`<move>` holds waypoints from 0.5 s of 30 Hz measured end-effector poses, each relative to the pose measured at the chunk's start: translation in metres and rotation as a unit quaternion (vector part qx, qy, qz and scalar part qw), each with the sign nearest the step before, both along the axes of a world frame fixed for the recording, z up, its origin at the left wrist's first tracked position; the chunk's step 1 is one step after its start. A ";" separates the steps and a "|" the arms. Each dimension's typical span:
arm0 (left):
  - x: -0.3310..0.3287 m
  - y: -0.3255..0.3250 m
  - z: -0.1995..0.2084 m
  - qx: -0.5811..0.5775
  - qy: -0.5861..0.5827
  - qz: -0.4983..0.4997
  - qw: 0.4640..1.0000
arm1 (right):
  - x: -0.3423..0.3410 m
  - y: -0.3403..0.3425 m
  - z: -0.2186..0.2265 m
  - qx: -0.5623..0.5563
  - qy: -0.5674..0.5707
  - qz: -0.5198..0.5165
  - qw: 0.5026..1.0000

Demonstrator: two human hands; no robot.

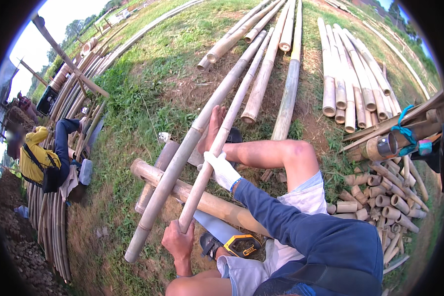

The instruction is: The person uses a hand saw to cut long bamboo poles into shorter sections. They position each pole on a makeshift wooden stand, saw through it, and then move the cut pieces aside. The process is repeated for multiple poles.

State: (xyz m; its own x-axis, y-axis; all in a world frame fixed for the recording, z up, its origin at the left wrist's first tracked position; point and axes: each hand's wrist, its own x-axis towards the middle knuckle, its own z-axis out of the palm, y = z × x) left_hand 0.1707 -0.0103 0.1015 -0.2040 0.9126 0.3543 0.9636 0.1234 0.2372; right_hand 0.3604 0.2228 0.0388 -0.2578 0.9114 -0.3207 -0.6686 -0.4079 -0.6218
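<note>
A slim bamboo pole [238, 114] slants from the lower left up to the top, held in both my hands. My bare left hand [178, 240] is closed round its near end. Farther up, my right hand [216, 167], in a white glove, grips the same pole. Beside it on the left runs a thicker bamboo pole [167, 190]. Both cross above a bamboo log [222, 204] lying crosswise, which another short bamboo piece [152, 186] meets at its left end. A handsaw [242, 245] with a yellow and black handle rests between my legs, its blade partly hidden.
Long bamboo poles [269, 69] lie ahead, with another group [355, 74] at the right. Short cut bamboo pieces [392, 212] are heaped at the right, below a bundle with blue ties [404, 130]. A person in yellow [39, 153] sits at the left near more poles [49, 232].
</note>
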 end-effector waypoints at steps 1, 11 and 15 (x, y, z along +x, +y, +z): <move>0.000 0.004 -0.003 -0.002 0.000 0.003 1.000 | 0.000 0.005 -0.006 -0.006 -0.008 0.005 1.000; -0.054 -0.018 0.027 0.016 0.068 0.011 0.998 | -0.049 -0.028 0.035 0.023 0.084 0.020 0.996; -0.082 -0.048 0.026 -0.008 0.053 0.024 0.998 | -0.074 -0.060 0.047 -0.033 0.074 0.037 0.996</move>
State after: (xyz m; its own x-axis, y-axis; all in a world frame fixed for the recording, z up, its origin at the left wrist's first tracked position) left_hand 0.0891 -0.0584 0.1270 -0.2098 0.9080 0.3626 0.9761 0.1731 0.1312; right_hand 0.2867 0.1625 0.0859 -0.3723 0.8666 -0.3323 -0.7171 -0.4959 -0.4898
